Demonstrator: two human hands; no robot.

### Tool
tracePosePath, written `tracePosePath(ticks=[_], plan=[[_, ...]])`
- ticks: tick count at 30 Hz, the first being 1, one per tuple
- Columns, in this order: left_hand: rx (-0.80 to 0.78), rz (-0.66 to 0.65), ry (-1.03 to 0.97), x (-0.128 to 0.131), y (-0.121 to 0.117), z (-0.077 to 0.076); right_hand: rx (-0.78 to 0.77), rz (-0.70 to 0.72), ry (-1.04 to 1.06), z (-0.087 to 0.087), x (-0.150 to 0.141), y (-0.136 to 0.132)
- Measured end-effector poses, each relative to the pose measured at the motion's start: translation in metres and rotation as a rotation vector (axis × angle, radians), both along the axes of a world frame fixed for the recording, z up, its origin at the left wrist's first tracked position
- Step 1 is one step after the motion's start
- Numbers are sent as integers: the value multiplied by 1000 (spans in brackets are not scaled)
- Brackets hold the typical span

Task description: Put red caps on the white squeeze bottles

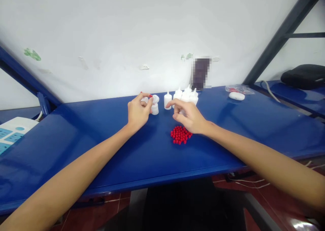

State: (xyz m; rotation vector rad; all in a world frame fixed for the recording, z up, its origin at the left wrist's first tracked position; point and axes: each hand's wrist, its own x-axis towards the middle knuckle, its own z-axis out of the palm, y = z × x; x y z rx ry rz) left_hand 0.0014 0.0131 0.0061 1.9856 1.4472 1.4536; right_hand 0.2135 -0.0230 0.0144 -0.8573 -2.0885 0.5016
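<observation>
Now the left hand (138,113) crowds some white bottles (155,109), its pinch impossible to tell. The right hand (191,117), finger and thumb parted, reaches the lone bottle (168,97) on the blue tabletop (142,160); a clumsy nudge could topple it, a dipping wrist could scatter those red caps (180,135)!

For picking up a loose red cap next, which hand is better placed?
Probably the right hand: it is nearer the loose red caps, while the left hand is farther away, by white plastic bottles.
</observation>
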Motion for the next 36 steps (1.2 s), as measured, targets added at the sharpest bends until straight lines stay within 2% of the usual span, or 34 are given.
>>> tracePosePath(ticks=[5,10,18,19,21,24,26,28,31,36], plan=[[30,17,107,2,0,-2,-3,-29,35,-4,2,4],[40,12,126,0,4,-4,-23,-8,36,-7,2,9],[88,-27,95,2,0,-2,108,-36,-58,-8,-1,14],[107,-65,100,3,-4,-2,102,-47,-46,-8,-1,14],[141,-235,162,4,-11,-2,72,-41,-17,-9,0,16],[139,-575,388,6,-23,-4,-12,5,42,-10,3,16],[102,-719,541,8,-29,-5,-53,18,59,-10,4,16],[56,-781,639,9,-32,-4,-47,7,40,-9,3,15],[15,-793,698,10,-34,-2,-5,-9,-4,-8,2,14],[63,-798,769,11,-33,-1,2,-41,-68,-5,1,11]])
